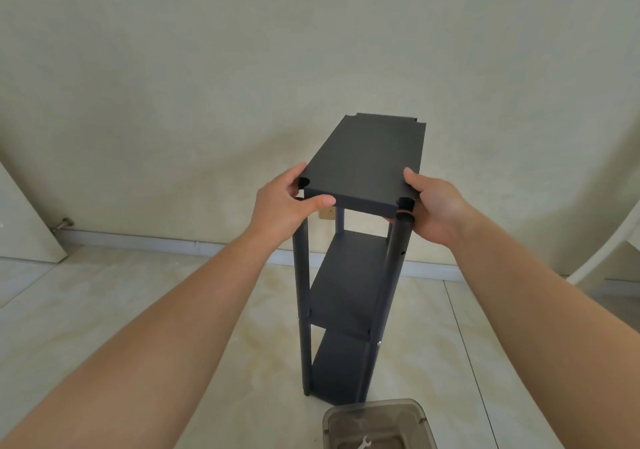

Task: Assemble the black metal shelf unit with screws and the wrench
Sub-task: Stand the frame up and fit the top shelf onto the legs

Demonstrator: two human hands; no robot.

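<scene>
A black metal shelf unit stands upright on the floor, with two lower shelves fixed between round black posts. A loose top shelf panel sits at the post tops, slightly raised at the near end. My left hand grips its near left corner, thumb along the front edge. My right hand grips the near right corner beside the right post. Silver screws show at the middle shelf joints. A small silver wrench lies in a clear box below.
A translucent plastic box sits on the tiled floor just in front of the shelf unit. A beige wall with a socket runs behind. A white board leans at the left, and a white curved frame stands at the right.
</scene>
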